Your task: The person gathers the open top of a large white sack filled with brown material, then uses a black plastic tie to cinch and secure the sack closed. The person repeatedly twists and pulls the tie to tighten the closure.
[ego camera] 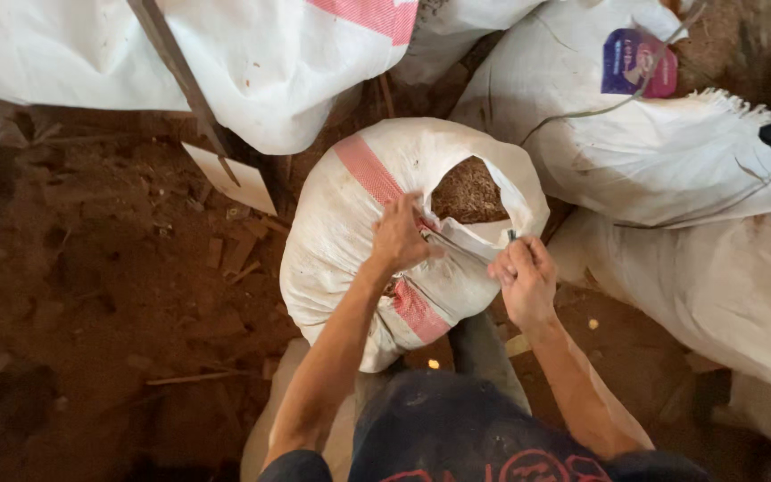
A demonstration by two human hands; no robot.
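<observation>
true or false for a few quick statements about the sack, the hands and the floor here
1. The left hand grips the rim of the white sack. True.
2. The sack is sewn fully shut. False: its mouth is open, showing brown filling.
3. The sack has a blue stripe. False: the stripe is red.
4. The right hand pinches a small dark object at the sack's edge. True.
5. The floor is clean tile. False: reddish dirt floor with wood scraps.
</observation>
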